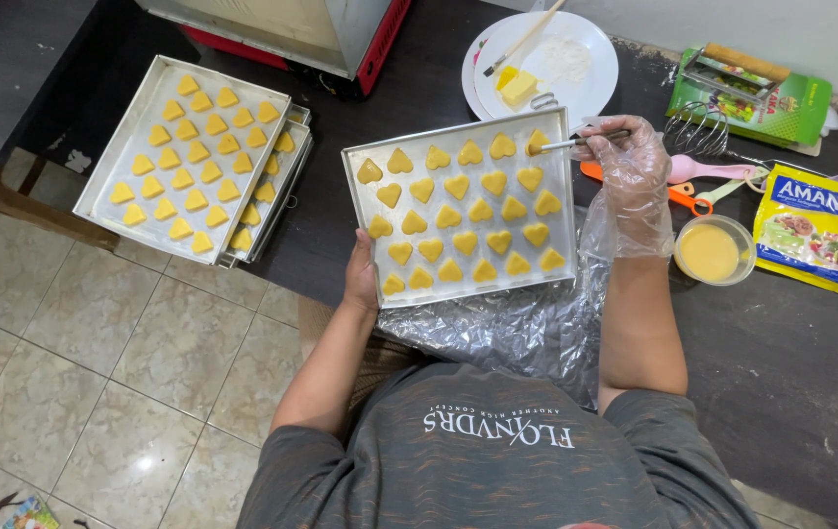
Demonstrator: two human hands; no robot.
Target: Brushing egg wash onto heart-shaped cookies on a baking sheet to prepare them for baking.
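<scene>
From up here the biggest thing I see is the dark table (782, 392), with tiled floor to its left. A metal tray (556, 196) sits at the table's near edge on a sheet of crinkled clear plastic (507, 333), filled with rows of yellow heart-shaped cookies (465, 241). Well off to the left a second tray of cookies (105, 186) rests on top of a stack of others. Behind the main tray stands a white plate (586, 78) with a yellow block on it. To the right lie a green box (791, 113), a yellow packet (816, 240), a wire whisk (693, 127), and a small round bowl (713, 252) of yellow liquid.

My left hand (361, 279) grips the tray's near left corner, thumb on the rim. My right hand (635, 181), in a clear plastic glove, is closed around a thin brush (576, 143).

What matters here is the brush's line. Its long axis runs nearly level, handle in the right hand, tip pointing left and touching the top-right cookie (537, 142) in the tray's far right corner. The remaining cookies all lie left of and nearer than that tip, so the right hand is the closer one to the far row, while the bowl sits just right of the same wrist.
</scene>
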